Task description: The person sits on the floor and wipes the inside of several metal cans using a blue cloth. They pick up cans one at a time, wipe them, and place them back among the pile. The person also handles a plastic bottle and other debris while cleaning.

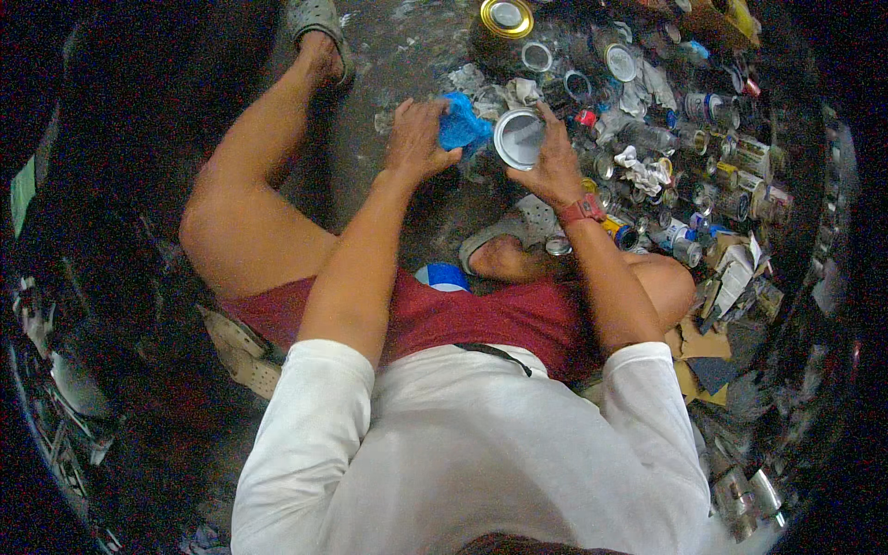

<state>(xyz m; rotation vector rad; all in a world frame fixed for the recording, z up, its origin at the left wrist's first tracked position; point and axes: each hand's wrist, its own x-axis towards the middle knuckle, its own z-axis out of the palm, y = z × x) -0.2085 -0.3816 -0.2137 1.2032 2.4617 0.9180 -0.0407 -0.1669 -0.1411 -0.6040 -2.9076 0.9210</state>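
Holding one thing apiece, the two hands are raised near each other above the floor [359, 176]. The left hand [414, 139] has its fingers curled against some crumpled blue plastic [464, 123], the thumb along its lower edge; the plastic bulges out of this grip on the right, toward the round can [520, 139]. The right hand [558, 165] is partly closed about the can's right side, thumb by the lower rim and fingers behind the upper right, so the can sits just left of the palm with its pale rim facing up. Whether that grey face is a mouth or a closed end, I cannot tell. The blue plastic and the can are close together, the gap too blurred to judge for contact. Labels show as colour only, their print too small and smeared to read: blue and white on the can between the thighs [444, 277], yellow and blue on the can beside the right forearm [618, 229]. Off to the right lie many cans and jars [708, 111], with crumpled white paper [645, 172] among them and torn cardboard [703, 342] nearer the body. A gold-rimmed can [506, 17] stands at the top edge; a red watch [582, 209] circles the right wrist.
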